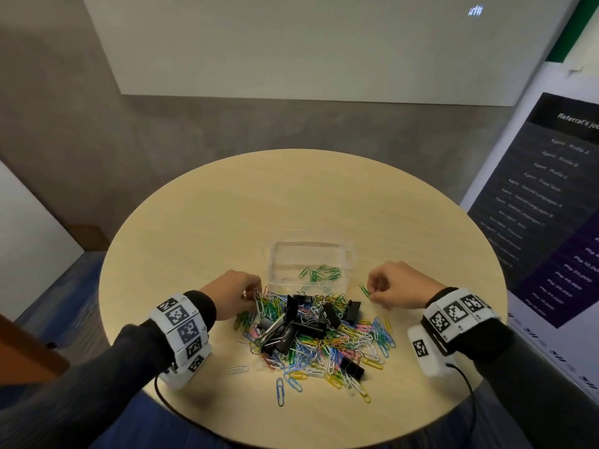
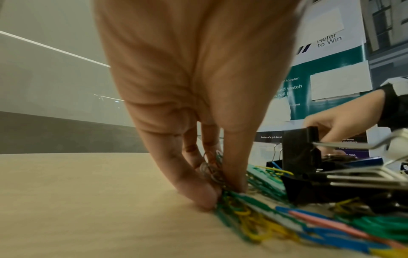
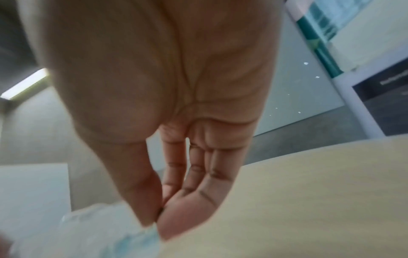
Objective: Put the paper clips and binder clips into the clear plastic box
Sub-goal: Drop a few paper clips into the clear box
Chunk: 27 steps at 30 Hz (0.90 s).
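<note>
A heap of coloured paper clips mixed with black binder clips lies on the round wooden table. Behind it stands the clear plastic box with several green clips inside. My left hand is at the heap's left edge, its fingertips pinching a bunch of paper clips against the table. My right hand hovers to the right of the box, thumb and fingers pinched on a green paper clip. In the right wrist view the pinch is blurred.
A poster stand rises close to the table's right side. A grey wall and a white board are behind. Bare tabletop lies beyond the box and left of the heap. Cables hang from both wrist cameras over the near edge.
</note>
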Tool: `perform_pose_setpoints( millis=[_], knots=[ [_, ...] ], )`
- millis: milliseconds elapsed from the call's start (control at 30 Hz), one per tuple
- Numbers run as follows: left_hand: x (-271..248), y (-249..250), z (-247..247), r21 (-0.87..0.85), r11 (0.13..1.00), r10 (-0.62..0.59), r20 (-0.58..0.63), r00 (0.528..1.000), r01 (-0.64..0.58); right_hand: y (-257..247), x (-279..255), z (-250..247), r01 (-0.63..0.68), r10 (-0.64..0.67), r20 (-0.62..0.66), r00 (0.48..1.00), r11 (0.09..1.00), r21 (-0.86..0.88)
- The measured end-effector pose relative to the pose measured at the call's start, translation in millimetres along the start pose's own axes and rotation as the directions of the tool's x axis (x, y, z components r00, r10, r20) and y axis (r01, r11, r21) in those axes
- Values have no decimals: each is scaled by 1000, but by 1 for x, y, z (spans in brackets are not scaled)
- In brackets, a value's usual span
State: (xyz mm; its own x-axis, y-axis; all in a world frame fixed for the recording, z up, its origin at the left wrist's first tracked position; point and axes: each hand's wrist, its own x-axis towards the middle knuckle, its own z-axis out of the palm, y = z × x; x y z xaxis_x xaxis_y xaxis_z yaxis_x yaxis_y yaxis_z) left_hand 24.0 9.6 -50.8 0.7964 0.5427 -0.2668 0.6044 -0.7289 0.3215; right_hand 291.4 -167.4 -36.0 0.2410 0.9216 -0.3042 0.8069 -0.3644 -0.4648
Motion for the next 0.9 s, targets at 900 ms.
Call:
perform_pose_setpoints(
  millis=[900],
  knots=[
    [11, 50, -36, -59, 996, 55, -207, 977, -69, -15, -17, 17, 37, -37, -89, 995, 999, -5]
  ],
)
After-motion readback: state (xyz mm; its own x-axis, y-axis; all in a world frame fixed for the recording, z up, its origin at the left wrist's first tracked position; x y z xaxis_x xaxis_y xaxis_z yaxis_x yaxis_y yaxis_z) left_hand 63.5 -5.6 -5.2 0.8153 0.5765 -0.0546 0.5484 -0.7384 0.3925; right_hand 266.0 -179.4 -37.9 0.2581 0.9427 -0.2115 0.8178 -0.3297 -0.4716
